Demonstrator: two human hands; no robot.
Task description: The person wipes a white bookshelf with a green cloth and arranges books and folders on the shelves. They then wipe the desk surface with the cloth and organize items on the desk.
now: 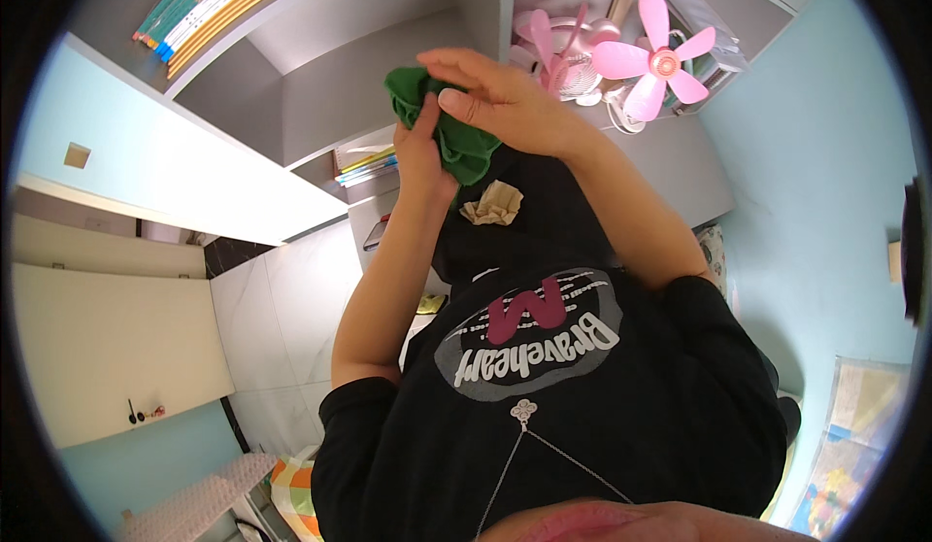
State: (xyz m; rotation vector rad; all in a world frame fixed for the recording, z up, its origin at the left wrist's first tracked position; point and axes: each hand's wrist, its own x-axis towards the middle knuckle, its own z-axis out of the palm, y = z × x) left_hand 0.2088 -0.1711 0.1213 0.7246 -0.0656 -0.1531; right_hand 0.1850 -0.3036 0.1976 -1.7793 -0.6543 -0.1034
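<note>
My left hand [421, 152] holds a folded green cloth [466, 141] out in front of me, with its thumb over the near side. My right hand [502, 101] lies over the cloth from the right, fingers stretched and thumb apart, its thumb tip beside my left thumb. Whether the right fingertips press on the fabric is hard to see. Part of the cloth is hidden behind both hands. Below them, a crumpled piece of beige paper [494, 203] rests on the black fabric over my lap [546, 199].
Grey shelving [349, 97] stands ahead, with books [218, 10] at upper left and more books [371, 167] lower down. Pink fans [664, 63] stand at right on a grey desk [677, 170]. A phone-like object [376, 234] lies left of my arm. A pale blue wall [808, 141] rises at right.
</note>
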